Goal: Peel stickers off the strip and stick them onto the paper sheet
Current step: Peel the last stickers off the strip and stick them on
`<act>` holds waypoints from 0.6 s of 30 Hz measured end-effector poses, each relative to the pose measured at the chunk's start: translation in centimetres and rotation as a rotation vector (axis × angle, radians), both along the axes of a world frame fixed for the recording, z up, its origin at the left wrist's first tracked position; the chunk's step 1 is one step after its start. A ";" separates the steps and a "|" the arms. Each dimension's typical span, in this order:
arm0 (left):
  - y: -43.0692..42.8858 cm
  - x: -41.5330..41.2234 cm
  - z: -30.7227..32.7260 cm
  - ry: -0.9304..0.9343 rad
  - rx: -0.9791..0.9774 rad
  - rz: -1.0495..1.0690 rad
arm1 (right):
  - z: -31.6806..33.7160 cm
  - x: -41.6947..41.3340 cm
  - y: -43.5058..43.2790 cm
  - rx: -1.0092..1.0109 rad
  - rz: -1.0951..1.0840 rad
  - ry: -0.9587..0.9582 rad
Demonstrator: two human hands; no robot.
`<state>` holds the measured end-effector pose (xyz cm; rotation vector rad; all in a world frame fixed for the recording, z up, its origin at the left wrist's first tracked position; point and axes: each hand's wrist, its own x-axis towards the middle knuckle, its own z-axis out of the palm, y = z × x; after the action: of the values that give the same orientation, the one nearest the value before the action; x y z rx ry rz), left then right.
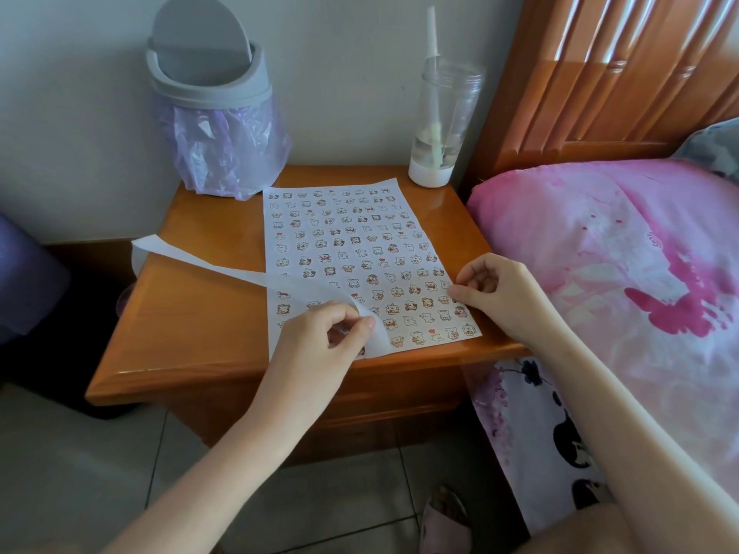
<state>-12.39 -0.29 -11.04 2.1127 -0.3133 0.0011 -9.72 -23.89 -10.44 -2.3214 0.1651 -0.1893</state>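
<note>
A white paper sheet [352, 237] covered with many small cartoon stickers lies on a wooden nightstand [200, 297]. A long white backing strip [208, 263] runs from the nightstand's left edge across to the sheet's lower part. My left hand [320, 337] pinches the strip's near end between thumb and fingers over the sheet's lower left. My right hand [504, 289] sits at the sheet's right edge with fingers curled, thumb and forefinger tips together on the paper. Whether a sticker is between them cannot be seen.
A grey swing-lid bin [208, 74] with a purple liner stands at the nightstand's back left. A clear tumbler with a straw [440, 125] stands at the back right. A bed with pink bedding [620, 253] and wooden headboard borders the right side.
</note>
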 end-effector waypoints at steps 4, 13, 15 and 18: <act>-0.1 0.0 0.0 -0.001 0.001 0.004 | -0.2 0.2 0.0 -0.036 -0.033 -0.018; 0.0 0.0 0.1 -0.009 -0.004 -0.009 | -0.2 0.0 0.1 -0.021 -0.023 -0.010; 0.0 0.0 0.1 -0.016 -0.008 -0.014 | -0.3 0.1 0.1 -0.037 -0.027 -0.012; 0.0 0.0 0.2 -0.023 -0.004 -0.008 | -0.2 0.0 0.1 -0.035 -0.019 -0.018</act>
<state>-12.43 -0.32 -10.87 2.1089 -0.3356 0.0211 -9.73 -23.84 -10.67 -2.3527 0.1757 -0.2238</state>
